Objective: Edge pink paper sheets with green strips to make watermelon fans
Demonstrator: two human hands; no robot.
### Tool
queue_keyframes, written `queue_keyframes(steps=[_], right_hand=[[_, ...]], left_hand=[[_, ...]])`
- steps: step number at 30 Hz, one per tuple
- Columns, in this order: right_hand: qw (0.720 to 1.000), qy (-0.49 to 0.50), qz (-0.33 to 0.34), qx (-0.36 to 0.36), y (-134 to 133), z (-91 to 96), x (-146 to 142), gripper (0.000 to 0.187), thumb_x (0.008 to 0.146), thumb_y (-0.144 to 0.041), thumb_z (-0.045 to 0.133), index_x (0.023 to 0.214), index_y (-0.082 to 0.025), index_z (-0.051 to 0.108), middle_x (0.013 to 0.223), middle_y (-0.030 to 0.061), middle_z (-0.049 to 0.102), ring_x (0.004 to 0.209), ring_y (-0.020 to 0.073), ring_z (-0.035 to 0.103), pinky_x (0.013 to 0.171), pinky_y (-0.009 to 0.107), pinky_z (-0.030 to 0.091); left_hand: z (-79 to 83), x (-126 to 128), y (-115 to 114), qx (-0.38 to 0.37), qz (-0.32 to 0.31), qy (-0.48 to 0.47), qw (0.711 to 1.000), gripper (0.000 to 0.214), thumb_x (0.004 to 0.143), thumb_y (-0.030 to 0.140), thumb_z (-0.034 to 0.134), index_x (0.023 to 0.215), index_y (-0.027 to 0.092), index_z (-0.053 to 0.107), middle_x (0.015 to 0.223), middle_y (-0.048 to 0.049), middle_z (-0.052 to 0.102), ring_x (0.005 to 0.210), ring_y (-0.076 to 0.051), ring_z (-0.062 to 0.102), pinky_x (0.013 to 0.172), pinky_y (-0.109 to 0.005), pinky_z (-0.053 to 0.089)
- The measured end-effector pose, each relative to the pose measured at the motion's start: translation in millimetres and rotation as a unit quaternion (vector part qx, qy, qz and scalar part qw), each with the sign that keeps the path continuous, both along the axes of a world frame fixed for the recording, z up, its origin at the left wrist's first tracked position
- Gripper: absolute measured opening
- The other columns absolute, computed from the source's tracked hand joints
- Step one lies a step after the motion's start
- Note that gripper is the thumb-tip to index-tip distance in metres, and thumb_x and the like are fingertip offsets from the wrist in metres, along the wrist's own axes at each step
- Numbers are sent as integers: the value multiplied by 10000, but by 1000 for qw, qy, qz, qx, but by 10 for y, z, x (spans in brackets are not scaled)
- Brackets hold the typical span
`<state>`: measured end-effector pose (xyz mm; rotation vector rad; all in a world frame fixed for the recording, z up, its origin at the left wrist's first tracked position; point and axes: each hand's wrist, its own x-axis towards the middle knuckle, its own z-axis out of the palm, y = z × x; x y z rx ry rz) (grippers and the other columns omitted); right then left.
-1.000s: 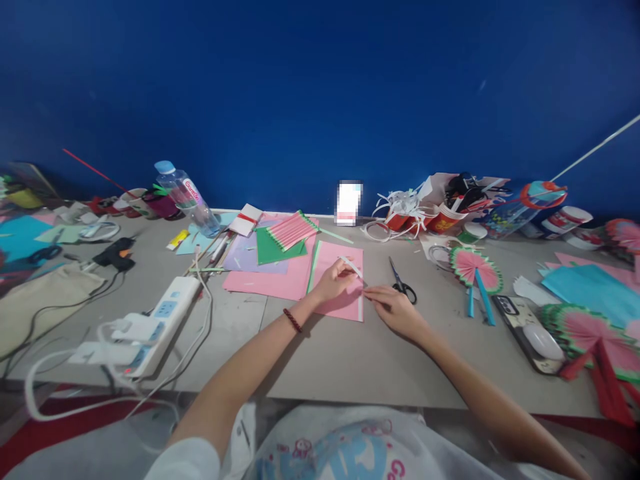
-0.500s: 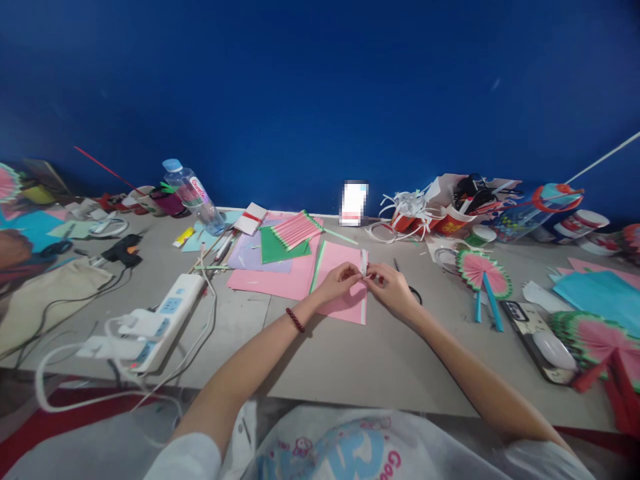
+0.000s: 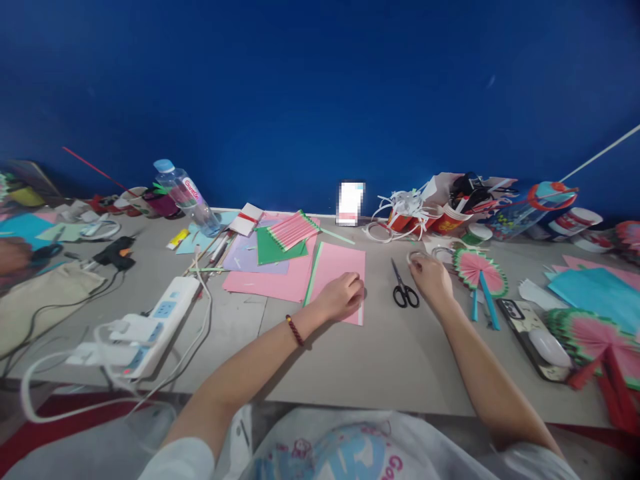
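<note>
My left hand (image 3: 344, 297) lies on the right part of a pink paper sheet (image 3: 340, 260), its fingers curled together near the edge. What is between those fingers, if anything, is hidden. A pale green strip lines the sheet's left edge, and a white strip (image 3: 361, 316) shows at its lower right edge. My right hand (image 3: 434, 279) is off the sheet, right of the black-handled scissors (image 3: 404, 292). Its fingers are closed on a thin, curled white strip (image 3: 414, 254), just left of a clear tape roll (image 3: 443, 253).
A green sheet (image 3: 280, 253) with a pleated pink paper (image 3: 295, 230) lies behind left. White strips (image 3: 407, 200) spill from red cups. Paper fans (image 3: 480, 272) and a phone (image 3: 530, 340) lie right. A power strip (image 3: 167, 313), cables and bottle (image 3: 187, 197) stand left.
My hands have parted. The right has moved right, away from the sheet, uncovering the scissors; the left has slid slightly down and left. The sheet's upper right edge no longer shows white.
</note>
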<state>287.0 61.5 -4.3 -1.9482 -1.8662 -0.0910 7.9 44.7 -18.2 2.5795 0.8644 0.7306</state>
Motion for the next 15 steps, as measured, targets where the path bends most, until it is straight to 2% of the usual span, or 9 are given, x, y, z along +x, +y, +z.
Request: queue_keyframes(steps=[4,10,12,15], right_hand=[[999,9,31,6,95,11,-37,284,828,-255,494,996,-130,685,991,141,680,923,269,614,859,390,483],[982,5,189,9,505,89,-252,362,852,-201,448,1148,-132,645,1188,139,643,1114,275,565,1000,419,424],[982,8,189,1,649,70,-314,371,844,-185,459,1165,-138,638,1199,140,642,1118,277,566,1007,432,419],[989,-2,148,-18,771,27,-397,325,839,-174,473,1098,-136,667,1139,152,664,1061,286,584,951,436,447]], left_hand=[[-3,30,-10,38,2,28,999,163,823,147,499,961,156,585,996,-135,592,979,-275,556,869,-414,464],[44,-15,17,16,-86,14,996,231,844,130,474,1028,171,609,1063,-142,637,1058,-258,587,943,-415,460],[54,-33,14,7,-113,9,994,263,854,116,450,1042,172,625,1101,-147,646,1106,-258,582,969,-410,448],[44,-49,14,-34,-128,-14,991,291,856,125,462,1071,197,646,1167,-129,651,1153,-250,575,1006,-402,430]])
